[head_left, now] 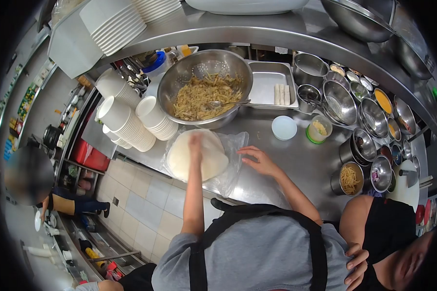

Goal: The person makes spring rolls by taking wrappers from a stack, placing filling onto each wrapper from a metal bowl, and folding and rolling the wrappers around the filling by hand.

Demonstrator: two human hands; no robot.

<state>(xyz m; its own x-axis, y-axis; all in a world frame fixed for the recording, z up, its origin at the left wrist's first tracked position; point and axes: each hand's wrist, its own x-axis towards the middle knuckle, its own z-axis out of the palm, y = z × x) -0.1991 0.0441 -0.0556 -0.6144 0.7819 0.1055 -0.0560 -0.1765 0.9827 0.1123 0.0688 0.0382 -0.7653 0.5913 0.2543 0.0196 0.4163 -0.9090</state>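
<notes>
Steel counter: The counter [291, 167] carries many things, and a metal shelf [257, 36] crosses above its far side.
Large bowl: Directly beyond the work stands a perforated steel bowl [168, 87] with shredded filling [199, 104] and a spoon [217, 104] in it.
Left side: Stacks of white tubs [133, 126] stand close together and limit the room there.
Right side: There are a metal tray [267, 80] with white rolls [281, 94], a pale blue dish [283, 128], a green-based container [330, 131], and further many steel bowls [340, 102].
Neighbour: A person in black [391, 218] is close at the right shoulder.
White sheets: The round, thin, pale sheets [179, 162] look smooth and flat, and their outline at the right is uneven.
Place of sheets: They lie on clear, wrinkled plastic [238, 169] at the near edge of the counter, just before the large bowl.
Left hand: The left hand [196, 145] is over the sheets, blurred; I cannot tell if its fingers grip one.
Right hand: The right hand [258, 160] has its fingers spread and holds nothing; they are beside the plastic's right edge, apart from the sheets.
</notes>
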